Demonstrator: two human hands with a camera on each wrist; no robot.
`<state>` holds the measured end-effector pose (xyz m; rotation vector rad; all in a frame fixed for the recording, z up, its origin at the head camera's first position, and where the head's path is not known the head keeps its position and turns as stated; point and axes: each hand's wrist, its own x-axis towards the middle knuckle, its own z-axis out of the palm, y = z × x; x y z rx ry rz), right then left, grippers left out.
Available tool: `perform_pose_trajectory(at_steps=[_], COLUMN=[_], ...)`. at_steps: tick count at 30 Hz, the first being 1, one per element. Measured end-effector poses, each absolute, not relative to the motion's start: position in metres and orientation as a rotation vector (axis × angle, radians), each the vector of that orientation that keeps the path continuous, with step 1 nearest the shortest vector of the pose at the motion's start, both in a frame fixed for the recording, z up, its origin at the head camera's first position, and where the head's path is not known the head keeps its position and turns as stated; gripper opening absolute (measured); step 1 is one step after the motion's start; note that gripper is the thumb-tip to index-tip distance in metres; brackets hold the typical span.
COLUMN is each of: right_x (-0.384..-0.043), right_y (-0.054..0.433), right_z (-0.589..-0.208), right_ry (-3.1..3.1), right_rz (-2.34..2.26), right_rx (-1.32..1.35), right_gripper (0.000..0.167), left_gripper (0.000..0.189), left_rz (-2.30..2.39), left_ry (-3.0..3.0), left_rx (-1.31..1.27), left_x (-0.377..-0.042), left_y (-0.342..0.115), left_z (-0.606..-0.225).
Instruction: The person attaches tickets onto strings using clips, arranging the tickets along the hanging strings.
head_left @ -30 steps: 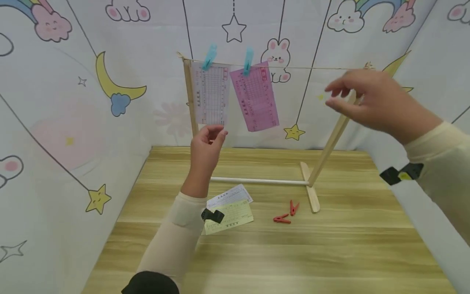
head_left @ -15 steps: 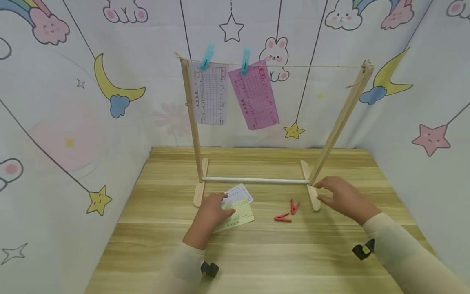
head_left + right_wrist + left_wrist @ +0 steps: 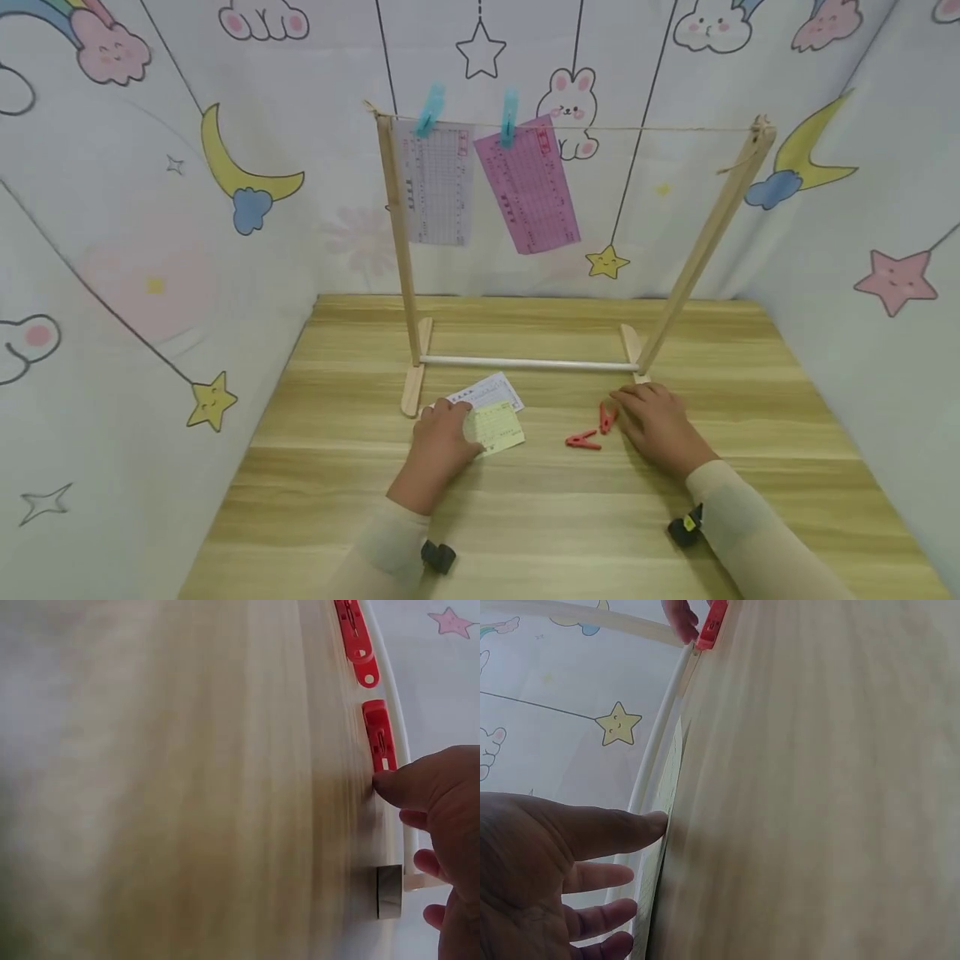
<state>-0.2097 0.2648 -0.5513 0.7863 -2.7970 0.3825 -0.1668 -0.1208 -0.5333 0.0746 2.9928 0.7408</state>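
My left hand (image 3: 442, 442) reaches over a yellow printed slip (image 3: 500, 425), which overlaps a white slip (image 3: 491, 388) on the table. In the left wrist view, the thumb (image 3: 641, 829) touches the edge of the slip and the other fingers are spread loosely. My right hand (image 3: 662, 427) is at the nearer-to-it red clothespin (image 3: 607, 417). Its thumb (image 3: 401, 787) meets that clothespin's end in the right wrist view, with the index finger mostly hidden, apparently pinching it. A second red clothespin (image 3: 582, 440) lies just left.
Behind the hands stands a wooden frame (image 3: 697, 258) with a white bottom rod (image 3: 528, 363) and a string (image 3: 660, 128) across its top. Blue clothespins (image 3: 509, 119) hold a white slip (image 3: 441, 187) and a purple slip (image 3: 531, 187) there. Printed cloth walls surround the table (image 3: 570, 517).
Both hands have come down from the string to the table. The left hand has reached the yellow slip; the right has moved left from the frame's foot to the red clothespin.
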Motion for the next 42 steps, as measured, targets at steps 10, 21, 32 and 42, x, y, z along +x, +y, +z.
perform_pose_trajectory(at_steps=[10, 21, 32, 42], right_x=[-0.219, -0.221, -0.213, -0.21], right_y=[0.253, 0.261, 0.264, 0.262], right_z=[-0.539, -0.541, -0.539, -0.533], right_ry=[-2.946, -2.953, -2.873, -2.881], right_rz=[0.291, 0.329, 0.38, 0.542], right_rx=[0.858, 0.8, 0.76, 0.688], right_gripper=[0.042, 0.031, 0.026, 0.035], left_gripper=[0.068, 0.054, 0.068, 0.028], left_rz=[0.679, 0.697, 0.681, 0.809], left_ry=[2.884, 2.896, 2.878, 2.925], left_rx=[0.093, 0.144, 0.108, 0.022], left_x=[-0.182, -0.183, -0.184, -0.187], left_y=[-0.126, -0.128, -0.124, -0.126], left_z=[-0.532, -0.526, -0.522, -0.526])
